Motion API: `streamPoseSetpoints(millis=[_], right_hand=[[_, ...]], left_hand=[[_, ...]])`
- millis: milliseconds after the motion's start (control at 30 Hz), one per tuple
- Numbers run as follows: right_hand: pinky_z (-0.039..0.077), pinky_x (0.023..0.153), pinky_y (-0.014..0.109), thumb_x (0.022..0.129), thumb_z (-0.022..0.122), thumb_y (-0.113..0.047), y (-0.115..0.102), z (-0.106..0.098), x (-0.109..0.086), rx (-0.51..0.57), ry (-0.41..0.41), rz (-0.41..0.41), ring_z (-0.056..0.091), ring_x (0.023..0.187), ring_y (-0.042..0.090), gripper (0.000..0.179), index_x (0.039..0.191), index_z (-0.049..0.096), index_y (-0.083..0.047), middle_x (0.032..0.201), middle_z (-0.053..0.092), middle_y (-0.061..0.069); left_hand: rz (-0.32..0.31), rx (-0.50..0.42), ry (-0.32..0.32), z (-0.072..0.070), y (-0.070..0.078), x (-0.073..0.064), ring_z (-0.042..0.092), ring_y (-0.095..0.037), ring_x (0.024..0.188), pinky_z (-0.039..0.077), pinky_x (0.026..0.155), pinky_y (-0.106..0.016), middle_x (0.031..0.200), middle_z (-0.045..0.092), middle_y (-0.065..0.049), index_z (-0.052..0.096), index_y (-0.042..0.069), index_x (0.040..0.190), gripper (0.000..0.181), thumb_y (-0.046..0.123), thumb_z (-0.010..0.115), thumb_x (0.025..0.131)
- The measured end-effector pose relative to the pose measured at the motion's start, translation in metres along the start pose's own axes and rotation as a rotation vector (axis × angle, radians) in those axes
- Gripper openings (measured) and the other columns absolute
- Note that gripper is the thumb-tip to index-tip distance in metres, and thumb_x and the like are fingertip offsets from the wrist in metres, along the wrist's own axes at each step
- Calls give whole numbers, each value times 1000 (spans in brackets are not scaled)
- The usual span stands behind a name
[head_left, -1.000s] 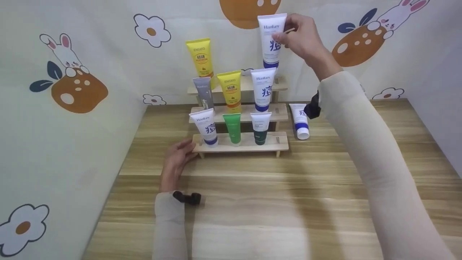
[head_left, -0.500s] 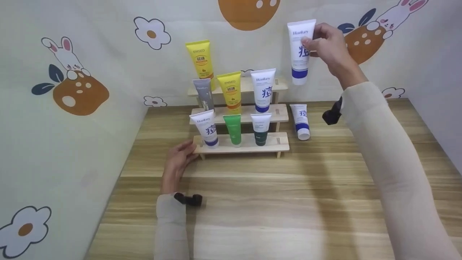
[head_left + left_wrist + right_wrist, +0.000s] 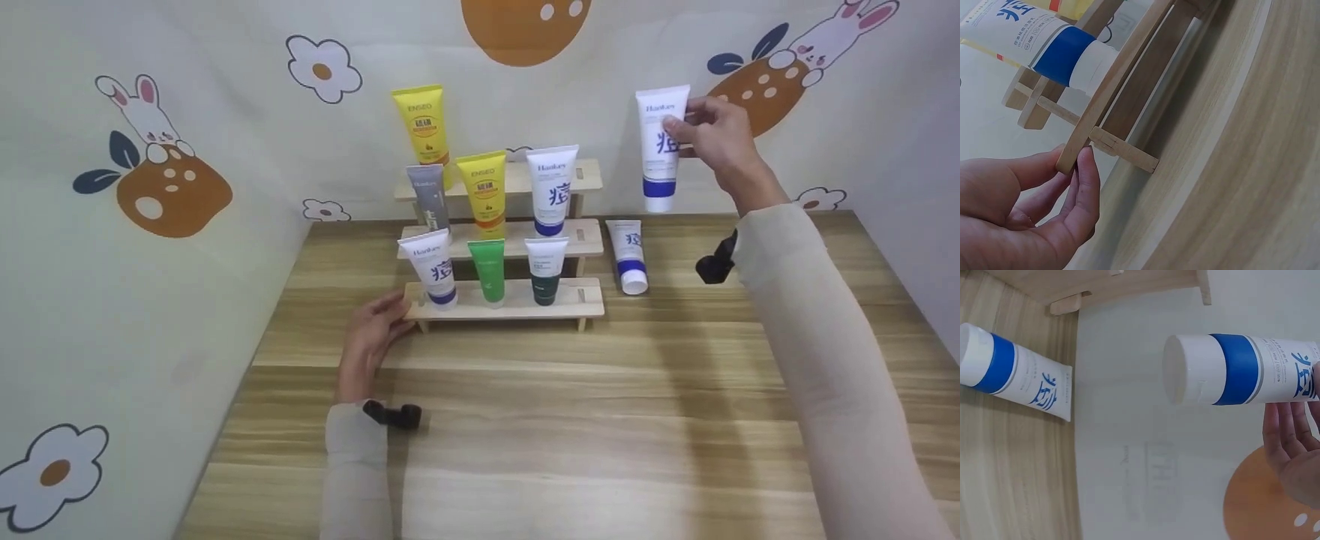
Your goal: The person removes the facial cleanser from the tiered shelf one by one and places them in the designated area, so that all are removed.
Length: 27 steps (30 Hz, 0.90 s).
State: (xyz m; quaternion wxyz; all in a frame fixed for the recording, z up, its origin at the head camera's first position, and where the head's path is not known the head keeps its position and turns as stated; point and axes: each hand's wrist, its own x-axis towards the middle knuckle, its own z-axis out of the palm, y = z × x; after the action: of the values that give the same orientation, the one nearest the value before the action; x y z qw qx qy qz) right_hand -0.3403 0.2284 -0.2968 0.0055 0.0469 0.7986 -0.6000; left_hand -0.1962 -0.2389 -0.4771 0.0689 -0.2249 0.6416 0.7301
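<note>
My right hand (image 3: pixel 720 139) pinches a white-and-blue Hankey tube (image 3: pixel 661 172) upright, cap down, in the air right of a stepped wooden rack (image 3: pixel 517 306). In the right wrist view the same tube (image 3: pixel 1235 370) lies across the picture, fingers behind it. My left hand (image 3: pixel 371 326) grips the left end of the rack's lowest shelf; the left wrist view shows thumb and fingers pinching the shelf end (image 3: pixel 1067 160). Above that hand stands another white-and-blue tube (image 3: pixel 433 270) on the lowest shelf. A further white-and-blue tube (image 3: pixel 628 255) lies on the table below the held one.
On the lowest shelf are a green tube (image 3: pixel 489 271) and a white-and-dark-green tube (image 3: pixel 545 270). The middle shelf bears a grey tube (image 3: pixel 429 196), a yellow tube (image 3: pixel 483 193) and a white-and-blue tube (image 3: pixel 553 189). Another yellow tube (image 3: pixel 424 127) stands on top.
My right hand has carried its tube from above the top shelf's right end, first rightward, then downward, to beside the rack. My left hand stays on the lowest shelf.
</note>
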Motion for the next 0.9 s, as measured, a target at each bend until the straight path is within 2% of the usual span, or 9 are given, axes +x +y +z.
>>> streamPoseSetpoints(millis=[33,133,267,400,500,600,733,900], right_hand=[[51,110,38,90,72,-38,4,-1,1,5,4,5,61,102,11,60,142,53,-15,110,57,-8],[58,93,28,90,73,-36,17,-3,3,34,24,6,65,92,9,59,140,54,-12,106,59,-7],[59,77,20,88,76,-34,38,-4,6,98,56,41,68,86,9,58,136,57,-10,103,63,-5],[58,87,25,86,76,-38,59,-5,8,122,64,104,68,89,10,59,137,57,-13,103,65,-6],[58,85,24,88,75,-38,73,-7,9,121,63,123,68,89,10,59,138,56,-12,102,65,-6],[59,76,19,89,75,-38,84,-9,9,122,61,144,68,88,9,59,137,56,-10,101,65,-6],[59,71,16,88,74,-40,98,-10,9,103,53,180,67,90,9,61,138,55,-11,101,65,-7],[59,84,20,90,71,-46,120,-11,8,20,40,236,66,94,8,68,144,50,-10,104,62,-8]], left_hand=[[-1,-2,3,0,-1,0,61,-23,117,59,98,-27,149,50,-16,48,2,145,47,7,60,100],[15,-21,4,1,-3,2,65,-17,103,61,93,-24,147,50,-19,47,0,145,47,5,59,100],[26,-28,-1,2,-4,2,65,-12,95,61,88,-21,147,49,-21,44,-2,147,48,5,57,101],[33,9,-15,1,-4,1,61,-22,115,60,95,-23,151,47,-19,42,-1,148,49,8,56,102],[50,31,-19,0,-4,0,57,-27,123,59,98,-26,152,46,-18,43,0,148,49,9,56,102],[54,40,-16,0,-4,-1,57,-28,125,58,100,-27,153,46,-18,44,0,148,50,10,58,101],[48,27,-10,0,-4,-2,57,-28,126,58,100,-26,153,46,-17,44,0,148,50,11,59,101],[49,26,-13,0,-5,-2,56,-30,128,58,100,-27,153,45,-18,44,0,148,50,10,59,101]])
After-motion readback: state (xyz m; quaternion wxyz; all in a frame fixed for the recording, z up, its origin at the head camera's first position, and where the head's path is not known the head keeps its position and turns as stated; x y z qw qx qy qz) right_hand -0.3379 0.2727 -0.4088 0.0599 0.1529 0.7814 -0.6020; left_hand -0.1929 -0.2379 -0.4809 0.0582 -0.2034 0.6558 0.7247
